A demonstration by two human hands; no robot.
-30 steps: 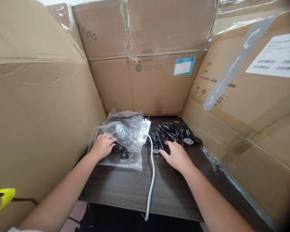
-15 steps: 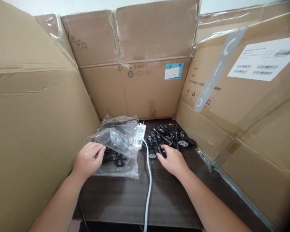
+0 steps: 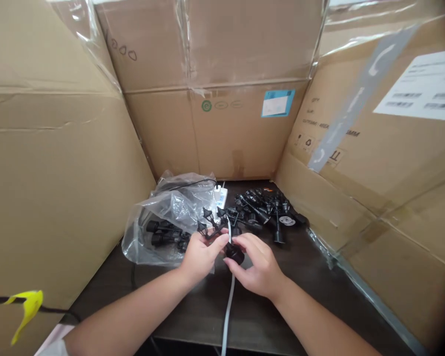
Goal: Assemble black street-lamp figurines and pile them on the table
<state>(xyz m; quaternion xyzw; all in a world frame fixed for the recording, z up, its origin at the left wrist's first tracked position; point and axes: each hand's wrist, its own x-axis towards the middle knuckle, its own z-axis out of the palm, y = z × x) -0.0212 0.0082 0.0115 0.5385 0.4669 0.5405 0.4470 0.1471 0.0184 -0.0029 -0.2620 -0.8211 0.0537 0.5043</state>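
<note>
Between my hands is a black miniature street lamp (image 3: pixel 234 253) with several small lantern heads and a round base. It lies tilted, lanterns up and to the left, base down and to the right. My left hand (image 3: pixel 198 257) is closed on its post just below the lanterns. The fingers of my right hand (image 3: pixel 257 264) are curled around the base, thumb underneath. Behind my left hand lies a clear plastic bag (image 3: pixel 135 240) with more black lamps inside. Beyond my right hand, a heap of similar black lamps (image 3: pixel 257 207) rests on the dark table (image 3: pixel 203 311).
A white power strip (image 3: pixel 221 197) stands at the back between bag and heap. Its white cable (image 3: pixel 228 306) runs forward under my hands to the table's front edge. Tall cardboard boxes (image 3: pixel 230 138) wall in the back and both sides. Yellow tape (image 3: pixel 29 306) hangs on a black cord at left.
My left hand has let go of the plastic bag and moved right to the lamp. From the heap, my right hand has come nearer me; both hands now hold one lamp.
</note>
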